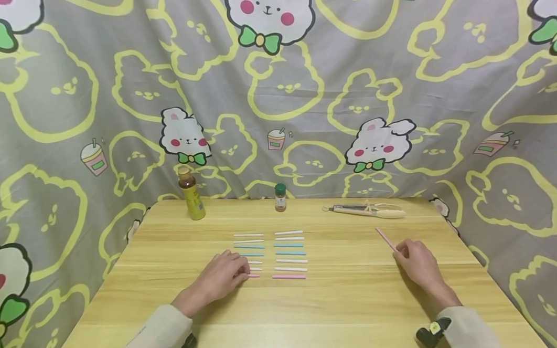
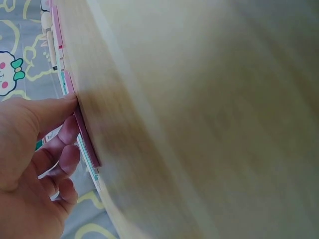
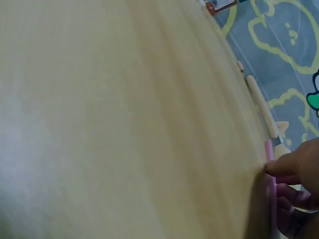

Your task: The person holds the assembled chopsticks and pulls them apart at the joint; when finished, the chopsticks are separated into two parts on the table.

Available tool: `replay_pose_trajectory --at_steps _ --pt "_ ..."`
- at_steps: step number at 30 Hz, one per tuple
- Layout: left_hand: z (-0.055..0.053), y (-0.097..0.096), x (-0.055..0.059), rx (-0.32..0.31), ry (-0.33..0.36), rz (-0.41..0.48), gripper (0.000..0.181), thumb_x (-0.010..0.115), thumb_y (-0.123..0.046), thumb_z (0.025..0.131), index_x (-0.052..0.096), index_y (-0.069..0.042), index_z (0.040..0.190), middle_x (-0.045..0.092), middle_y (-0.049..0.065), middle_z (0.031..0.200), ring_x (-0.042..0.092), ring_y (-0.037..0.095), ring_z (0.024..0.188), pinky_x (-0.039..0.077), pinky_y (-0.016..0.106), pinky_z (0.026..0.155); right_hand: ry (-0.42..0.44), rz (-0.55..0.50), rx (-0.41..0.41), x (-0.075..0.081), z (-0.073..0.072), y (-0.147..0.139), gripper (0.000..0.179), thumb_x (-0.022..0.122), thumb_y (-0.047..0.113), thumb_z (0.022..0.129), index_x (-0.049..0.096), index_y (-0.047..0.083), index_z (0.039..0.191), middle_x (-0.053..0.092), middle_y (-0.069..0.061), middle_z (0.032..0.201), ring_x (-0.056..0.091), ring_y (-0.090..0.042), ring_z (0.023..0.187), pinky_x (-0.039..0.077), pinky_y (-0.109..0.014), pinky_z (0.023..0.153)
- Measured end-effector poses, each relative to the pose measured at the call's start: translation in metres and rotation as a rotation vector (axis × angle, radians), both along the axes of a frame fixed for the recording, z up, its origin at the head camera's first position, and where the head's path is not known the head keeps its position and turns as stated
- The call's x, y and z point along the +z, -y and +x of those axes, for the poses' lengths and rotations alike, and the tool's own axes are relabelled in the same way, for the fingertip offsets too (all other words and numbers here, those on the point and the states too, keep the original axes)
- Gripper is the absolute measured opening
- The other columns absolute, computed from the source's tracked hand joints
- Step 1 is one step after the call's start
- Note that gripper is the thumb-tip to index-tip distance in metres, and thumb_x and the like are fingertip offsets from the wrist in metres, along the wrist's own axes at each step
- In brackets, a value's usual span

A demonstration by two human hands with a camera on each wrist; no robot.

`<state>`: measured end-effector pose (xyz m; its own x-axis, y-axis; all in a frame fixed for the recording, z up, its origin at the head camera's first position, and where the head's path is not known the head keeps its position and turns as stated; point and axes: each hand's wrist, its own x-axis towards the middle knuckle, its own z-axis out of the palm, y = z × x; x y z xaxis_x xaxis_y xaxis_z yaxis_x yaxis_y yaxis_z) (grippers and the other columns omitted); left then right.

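Observation:
Near the front end of the left column of thin sticks, my left hand pinches a pink stick between thumb and forefinger, low over the table. The other fingers curl loosely beneath the thumb in the left wrist view. Off to the right, my right hand pinches another pink stick, which slants away toward the back left. Thumb and fingertips meet on that stick in the right wrist view. The right column holds white sticks, blue sticks and a pink stick at its front.
Along the back of the wooden table stand a yellow-green bottle and a small green-capped jar. Tongs lie at the back right. A patterned curtain hangs behind the table and at both sides.

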<state>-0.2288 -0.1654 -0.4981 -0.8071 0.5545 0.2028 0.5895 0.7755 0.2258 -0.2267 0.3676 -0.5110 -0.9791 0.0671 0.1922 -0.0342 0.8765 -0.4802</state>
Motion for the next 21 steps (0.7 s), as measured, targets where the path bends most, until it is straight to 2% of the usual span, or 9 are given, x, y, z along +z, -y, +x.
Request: replay_pose_trajectory --at_steps 3,6,9,12,16,18,21 --pt "0.000 0.000 0.000 -0.001 0.007 -0.003 0.010 0.081 -0.019 0.100 0.073 -0.022 0.098 0.068 -0.012 0.092 0.049 0.009 0.085 0.040 0.028 0.077 0.009 0.009 0.002 -0.004 -0.002 0.003 0.019 0.067 0.009 0.104 0.071 -0.007 0.113 0.069 -0.019 0.099 0.065 -0.033 0.091 0.052 -0.053 0.079" --pt "0.000 0.000 0.001 0.002 0.012 -0.008 0.009 0.081 -0.020 0.100 0.073 -0.022 0.098 0.069 -0.012 0.093 0.050 0.009 0.086 0.041 0.029 0.077 0.034 -0.016 0.016 -0.001 -0.001 0.009 0.018 0.063 0.008 0.106 0.069 -0.007 0.115 0.070 -0.021 0.102 0.065 -0.032 0.091 0.053 -0.053 0.080" --pt "0.000 0.000 0.000 0.006 0.013 -0.004 0.009 0.081 -0.020 0.100 0.073 -0.022 0.099 0.069 -0.011 0.093 0.050 0.010 0.087 0.042 0.030 0.078 0.058 -0.088 0.053 0.006 0.002 0.022 0.021 0.062 0.013 0.110 0.067 -0.004 0.122 0.073 -0.019 0.109 0.066 -0.027 0.093 0.053 -0.043 0.079" --pt "0.002 0.001 0.001 0.004 0.009 0.005 0.009 0.081 -0.020 0.099 0.072 -0.022 0.098 0.068 -0.011 0.092 0.050 0.010 0.086 0.041 0.030 0.078 0.101 -0.321 0.133 0.013 0.004 0.040 0.028 0.064 0.016 0.111 0.064 -0.002 0.132 0.073 -0.021 0.117 0.066 -0.020 0.088 0.054 -0.033 0.071" --pt "0.003 0.002 0.007 0.010 0.043 0.027 0.010 0.082 -0.021 0.099 0.072 -0.022 0.098 0.066 -0.013 0.092 0.051 0.009 0.089 0.043 0.031 0.080 0.179 -0.693 0.272 0.019 0.006 0.066 0.045 0.066 0.011 0.109 0.053 -0.009 0.146 0.069 -0.026 0.121 0.068 -0.017 0.088 0.060 -0.027 0.074" --pt "0.003 0.001 0.012 0.014 0.064 0.040 0.009 0.082 -0.022 0.099 0.072 -0.023 0.099 0.068 -0.014 0.094 0.053 0.008 0.091 0.045 0.032 0.082 0.202 -0.796 0.336 0.020 0.008 0.078 0.050 0.067 0.009 0.107 0.049 -0.012 0.149 0.070 -0.024 0.121 0.072 -0.019 0.098 0.062 -0.027 0.086" --pt "0.002 -0.004 0.017 0.012 0.092 0.059 0.006 0.079 -0.026 0.102 0.073 -0.024 0.100 0.070 -0.014 0.096 0.056 0.009 0.094 0.047 0.035 0.086 0.253 -0.911 0.418 0.020 0.013 0.096 0.051 0.068 0.008 0.106 0.047 -0.016 0.146 0.071 -0.019 0.119 0.074 -0.024 0.102 0.063 -0.031 0.092"
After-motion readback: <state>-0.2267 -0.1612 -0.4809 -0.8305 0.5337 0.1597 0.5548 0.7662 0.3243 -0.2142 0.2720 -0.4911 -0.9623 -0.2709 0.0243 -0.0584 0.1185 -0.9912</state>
